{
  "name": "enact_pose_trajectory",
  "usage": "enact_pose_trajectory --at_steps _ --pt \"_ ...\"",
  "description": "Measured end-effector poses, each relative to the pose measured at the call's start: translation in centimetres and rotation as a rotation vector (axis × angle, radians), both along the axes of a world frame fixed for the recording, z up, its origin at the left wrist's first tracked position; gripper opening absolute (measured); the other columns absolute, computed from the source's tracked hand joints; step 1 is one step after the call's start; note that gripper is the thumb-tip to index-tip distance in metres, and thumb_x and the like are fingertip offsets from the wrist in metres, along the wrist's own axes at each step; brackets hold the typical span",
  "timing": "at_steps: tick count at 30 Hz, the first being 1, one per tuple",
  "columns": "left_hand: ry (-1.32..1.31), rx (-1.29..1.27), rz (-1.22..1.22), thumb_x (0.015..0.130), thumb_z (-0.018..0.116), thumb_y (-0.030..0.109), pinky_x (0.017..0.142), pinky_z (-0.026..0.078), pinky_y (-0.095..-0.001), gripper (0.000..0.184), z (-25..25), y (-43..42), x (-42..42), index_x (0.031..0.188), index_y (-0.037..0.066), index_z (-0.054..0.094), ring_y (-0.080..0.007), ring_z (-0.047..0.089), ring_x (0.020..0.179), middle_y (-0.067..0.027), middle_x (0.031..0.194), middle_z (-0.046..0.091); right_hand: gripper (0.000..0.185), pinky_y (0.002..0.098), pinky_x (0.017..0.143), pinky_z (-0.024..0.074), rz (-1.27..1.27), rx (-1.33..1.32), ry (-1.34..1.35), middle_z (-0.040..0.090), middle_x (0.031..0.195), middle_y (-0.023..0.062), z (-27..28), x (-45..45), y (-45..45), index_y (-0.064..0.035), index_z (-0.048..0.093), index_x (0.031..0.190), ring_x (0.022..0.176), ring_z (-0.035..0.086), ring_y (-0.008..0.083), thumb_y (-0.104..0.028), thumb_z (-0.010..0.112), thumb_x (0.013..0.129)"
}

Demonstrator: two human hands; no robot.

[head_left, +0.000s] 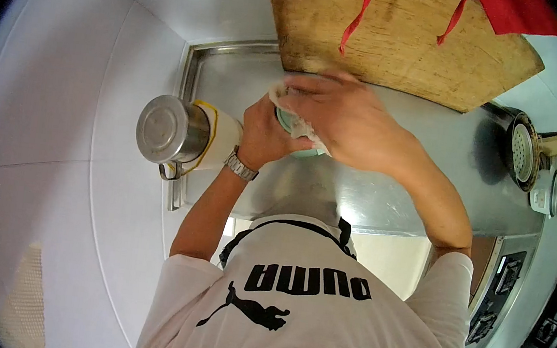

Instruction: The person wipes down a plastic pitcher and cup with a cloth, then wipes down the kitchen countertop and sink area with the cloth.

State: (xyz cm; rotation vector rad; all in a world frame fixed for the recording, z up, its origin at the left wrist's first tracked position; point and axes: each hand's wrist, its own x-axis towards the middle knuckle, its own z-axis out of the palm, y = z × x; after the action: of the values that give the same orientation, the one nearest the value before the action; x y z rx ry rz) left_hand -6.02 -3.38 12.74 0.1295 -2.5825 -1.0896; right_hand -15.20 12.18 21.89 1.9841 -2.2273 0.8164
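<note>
Grips a pale green container (pixel 307 153) above the frame's centre with the left hand (pixel 264 130), seemingly to steady it. Holds a whitish cloth (pixel 303 130) against it with the blurred right hand (pixel 350 119), apparently closed on the fabric. Behind, along the top, a wooden board (pixel 403 40), stood up perhaps to save counter (pixel 392 197) space.

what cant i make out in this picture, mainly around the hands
All in the head view:
- Green item: full shape and inside, covered by the left hand, right hand and pale cloth.
- Right hand: exact grip, lost to motion blur.
- Red fabric: full extent, cut off by the top edge.
- Steel vessel: inside, hidden by its closed top.
</note>
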Motion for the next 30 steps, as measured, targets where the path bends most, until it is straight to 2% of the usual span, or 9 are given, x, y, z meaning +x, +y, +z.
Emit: enact_pose_trajectory --at_steps 3,5,6,8,14,17,21,26,30 --pt "0.211 0.045 -0.007 0.046 0.084 0.044 0.077 0.049 -0.0337 0.084 -0.3 0.0 -0.4 0.113 0.006 0.052 -0.0264 0.062 0.089 -0.0104 0.100 0.063 0.035 0.0403 0.096 0.0368 0.072 -0.010 -0.049 0.058 0.113 0.0124 -0.6 0.0 0.2 -0.0066 0.059 0.106 0.107 0.053 0.0275 -0.007 0.056 0.071" --pt "0.265 -0.509 -0.106 0.044 0.083 0.049 0.073 0.050 -0.0332 0.082 -0.2 -0.4 -0.4 0.107 0.005 0.055 -0.0261 0.063 0.083 -0.0111 0.094 0.064 0.034 0.0401 0.095 0.0378 0.105 -0.026 -0.050 0.059 0.111 0.0122 -0.5 0.0 0.6 -0.0067 0.060 0.103 0.105 0.054 0.0281 -0.005 0.056 0.070" --pt "0.266 -0.509 -0.107 0.044 0.083 0.049 0.073 0.050 -0.0332 0.082 0.0 -0.2 -0.3 0.107 0.005 0.055 -0.0261 0.063 0.083 -0.0111 0.094 0.064 0.032 0.0405 0.092 0.0391 0.165 0.001 -0.067 0.060 0.107 0.0117 0.2 -0.3 0.8 -0.0065 0.061 0.100 0.101 0.055 0.0291 -0.003 0.056 0.069" --pt "0.016 -0.045 -0.041 0.044 0.082 0.052 0.071 0.050 -0.0331 0.081 0.4 0.2 -0.1 0.104 0.004 0.057 -0.0252 0.063 0.080 -0.0111 0.091 0.064 0.031 0.0409 0.090 0.0404 0.224 0.026 -0.084 0.061 0.103 0.0112 1.1 -1.1 1.4 -0.0063 0.062 0.097 0.098 0.055 0.0301 -0.001 0.055 0.068" --pt "0.170 -0.032 -0.109 0.046 0.082 0.053 0.070 0.051 -0.0345 0.083 0.3 -0.7 -1.0 0.106 0.002 0.056 -0.0253 0.064 0.080 -0.0114 0.089 0.065 0.031 0.0340 0.079 0.0461 0.088 -0.038 -0.327 0.063 0.092 0.0109 -0.5 -4.3 4.0 -0.0043 0.063 0.094 0.090 0.058 0.0247 0.007 0.051 0.068" --pt "0.049 -0.005 -0.071 0.046 0.081 0.054 0.071 0.051 -0.0351 0.083 0.5 -0.8 -0.6 0.105 0.002 0.056 -0.0257 0.064 0.081 -0.0113 0.090 0.065 0.025 0.0257 0.072 0.0483 -0.205 -0.154 -0.964 0.064 0.096 0.0054 -2.4 -5.5 5.7 0.0001 0.060 0.099 0.079 0.059 0.0112 0.008 0.046 0.080" --pt "-0.017 -0.044 -0.093 0.047 0.080 0.054 0.073 0.051 -0.0347 0.080 1.2 -0.8 -0.8 0.103 0.002 0.057 -0.0258 0.064 0.081 -0.0114 0.089 0.065 0.030 0.0277 0.074 0.0499 -0.239 -0.472 -1.518 0.063 0.098 0.0084 -4.9 -5.4 7.2 0.0004 0.059 0.105 0.084 0.061 0.0155 0.008 0.046 0.080" --pt "0.028 0.046 -0.098 0.051 0.078 0.056 0.070 0.052 -0.0339 0.075 1.2 -0.7 -0.9 0.100 0.003 0.058 -0.0238 0.065 0.079 -0.0112 0.086 0.066 0.034 0.0278 0.078 0.0489 -0.311 -0.613 -1.610 0.062 0.105 0.0102 -8.9 -3.0 6.8 0.0004 0.056 0.109 0.089 0.060 0.0174 0.010 0.045 0.078" --pt "0.075 0.027 -0.072 0.052 0.077 0.057 0.068 0.052 -0.0341 0.074 0.3 -0.8 -0.8 0.099 0.002 0.057 -0.0233 0.066 0.077 -0.0110 0.084 0.066 0.035 0.0277 0.082 0.0460 -0.350 -0.505 -1.282 0.060 0.109 0.0103 -13.3 0.3 4.6 -0.0001 0.055 0.111 0.096 0.058 0.0201 0.009 0.046 0.078"
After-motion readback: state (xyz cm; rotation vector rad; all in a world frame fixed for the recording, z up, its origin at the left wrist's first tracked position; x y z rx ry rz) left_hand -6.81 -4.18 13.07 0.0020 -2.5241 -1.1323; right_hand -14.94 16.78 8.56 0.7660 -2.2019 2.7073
